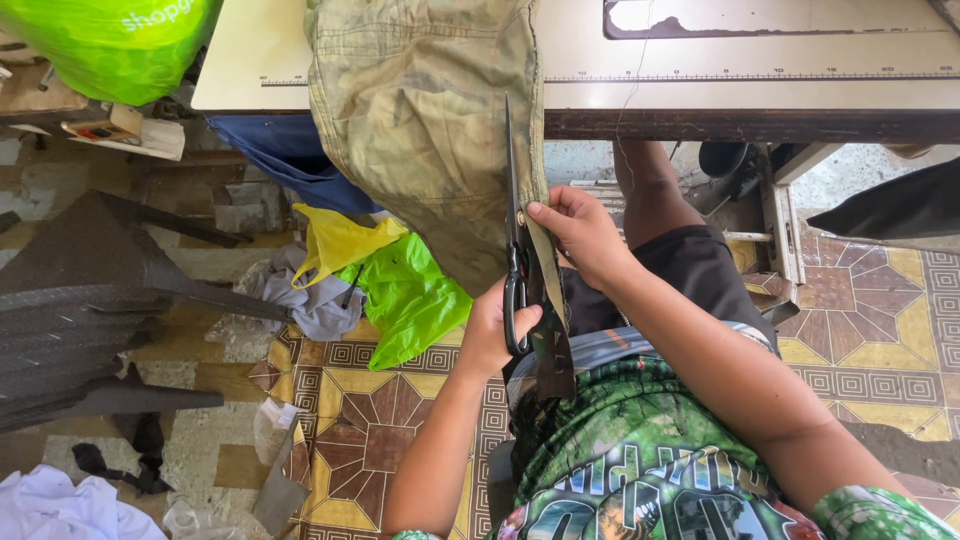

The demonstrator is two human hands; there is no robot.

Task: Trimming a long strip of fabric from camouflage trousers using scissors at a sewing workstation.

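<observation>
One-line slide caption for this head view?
Left hand works scissors along a camouflage garment edge pinched by the right hand.

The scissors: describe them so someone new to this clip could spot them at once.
Start at the pale sewing table along the top edge, where olive camouflage fabric hangs down. The scissors point upward along that fabric's right edge, black handles in the left hand. They are the only long, thin metal blades here.

Black-handled scissors point(514, 250) stand upright along the hanging camouflage garment's point(425, 120) edge.
</observation>
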